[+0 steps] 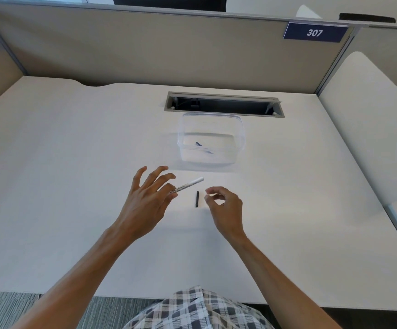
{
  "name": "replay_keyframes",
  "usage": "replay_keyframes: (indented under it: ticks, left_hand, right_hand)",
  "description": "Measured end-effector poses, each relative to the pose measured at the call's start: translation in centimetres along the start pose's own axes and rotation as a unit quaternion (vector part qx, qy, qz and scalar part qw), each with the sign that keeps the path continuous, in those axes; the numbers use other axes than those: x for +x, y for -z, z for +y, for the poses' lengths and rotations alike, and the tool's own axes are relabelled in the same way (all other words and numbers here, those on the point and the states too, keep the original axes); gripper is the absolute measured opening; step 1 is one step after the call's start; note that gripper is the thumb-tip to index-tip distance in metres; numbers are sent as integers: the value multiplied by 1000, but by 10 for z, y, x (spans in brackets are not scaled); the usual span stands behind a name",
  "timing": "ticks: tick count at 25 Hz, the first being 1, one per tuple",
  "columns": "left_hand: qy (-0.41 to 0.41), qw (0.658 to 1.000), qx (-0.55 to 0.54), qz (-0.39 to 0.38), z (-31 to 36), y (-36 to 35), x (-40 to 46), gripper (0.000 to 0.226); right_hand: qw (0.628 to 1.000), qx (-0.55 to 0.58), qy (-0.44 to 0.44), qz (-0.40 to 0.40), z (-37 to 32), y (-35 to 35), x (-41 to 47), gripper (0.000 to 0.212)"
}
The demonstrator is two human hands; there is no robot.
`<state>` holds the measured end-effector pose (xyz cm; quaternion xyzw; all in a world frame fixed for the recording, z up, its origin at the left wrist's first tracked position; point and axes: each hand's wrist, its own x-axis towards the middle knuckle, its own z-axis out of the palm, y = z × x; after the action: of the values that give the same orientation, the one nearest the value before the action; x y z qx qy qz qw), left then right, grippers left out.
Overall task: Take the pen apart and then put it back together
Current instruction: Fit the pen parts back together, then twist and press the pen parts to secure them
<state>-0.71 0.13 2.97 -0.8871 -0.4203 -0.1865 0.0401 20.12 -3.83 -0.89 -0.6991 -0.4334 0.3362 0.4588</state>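
A white pen barrel (189, 184) with black print points up and to the right above the desk; my left hand (149, 198) pinches its lower end between thumb and forefinger, the other fingers spread. A small black pen part (196, 199) lies alone on the white desk (74, 162), just below the barrel's free end. My right hand (224, 206) hovers right of that black part with fingers curled and thumb and forefinger nearly touching; I see nothing held in it.
A clear plastic container (211, 138) stands beyond the hands, with a dark blue pen piece (199, 144) and a white piece inside. Behind it is an open cable slot (223, 104). Beige partition walls enclose the desk, with a "307" sign (314, 32).
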Motion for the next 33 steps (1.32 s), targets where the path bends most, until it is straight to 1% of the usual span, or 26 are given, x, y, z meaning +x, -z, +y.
replay_keyframes:
  ticks: [2,5,7,10,14,17,19,21,23,25,26,28,31,33]
  left_hand:
    - [3,1000,-3,1,-3,-2,-1,32]
    - [2,1000,-7,-2,-7,-5,-1,32]
    - [0,1000,-7,-2,-8,-6,1,31]
    - [-3,1000,-9,-2,-9,-8,2,31]
    - [-2,1000,-9,-5,-9,-9,3,33]
    - [1,1000,-10,-11,-10,-9,2,34]
    - [2,1000,-8,-14,-11,-9,2,34]
    - [2,1000,-7,-15,-12,-9,2,33]
    - [2,1000,-6,-17,-13,-9,2,34]
    - [2,1000,-4,-17,-14,-8,2,35]
    - [2,1000,-3,-17,-14,-8,2,35]
    - [-1,1000,-1,-16,-15,-7,3,34]
    - [-8,1000,-1,-15,-15,-8,3,33]
    - [-13,1000,0,-14,-14,-8,4,32]
  right_hand:
    - [999,-43,-20,-13,7,-8,5,9]
    - [992,-123,-28,-13,9,-20,9,15]
    - [982,-189,-11,-6,10,-26,9,19]
    - [958,-284,45,8,13,-32,11,23]
    - [940,-335,63,11,15,-37,13,19]
    - [940,-337,61,7,16,-37,14,17]
    - [947,-317,48,12,15,-34,13,17]
    - [962,-271,17,15,13,-27,13,14]
    - [981,-192,-9,5,10,-19,13,11]
    - [997,-69,-19,-8,8,-8,13,8]
    - [1000,-10,-21,-12,6,-2,13,6]
    - [998,60,-19,-10,0,12,13,4]
    - [994,108,2,-13,-11,28,10,6]
    - [993,119,14,-20,-19,34,8,6]
